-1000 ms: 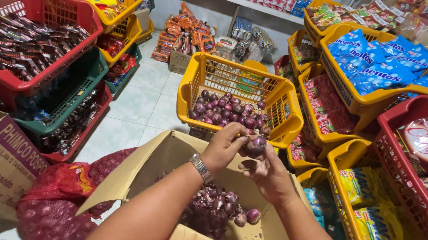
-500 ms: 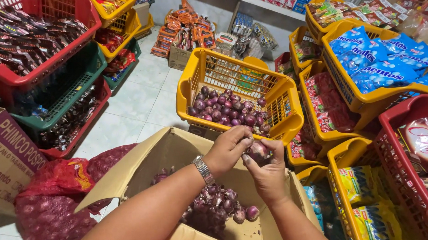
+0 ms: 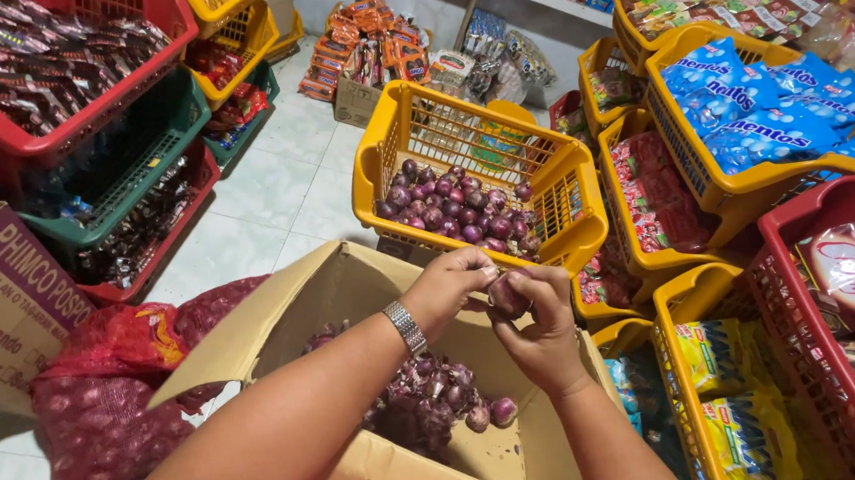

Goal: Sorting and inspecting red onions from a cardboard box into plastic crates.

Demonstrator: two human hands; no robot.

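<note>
Head view is showing both hands meeting over an open cardboard box (image 3: 253, 332), working one red onion (image 3: 505, 295). Left hand (image 3: 448, 289), metal watch on its wrist, is pinching the onion's top with curled fingertips; right hand (image 3: 544, 327) is cupping it from below, fingers closed round it. Onion is sitting between the two hands, above the box's far edge, just in front of the yellow basket (image 3: 382, 163).

Against the earlier frames: hands are staying at about the same spot, the onion sitting deeper in the right hand's grip, left fingers closing further over it. Baskets and box are unchanged.

Inside the box a heap of loose onions (image 3: 429, 400) is lying under the left forearm, which is hiding part of it. Yellow basket beyond is holding peeled onions (image 3: 450, 208). Red mesh sack (image 3: 100, 433) of onions is slumping left of the box, touching its flap. Stacked yellow and red baskets of packaged snacks are crowding the right side; a red basket (image 3: 145, 69) over a green one is standing far left.
</note>
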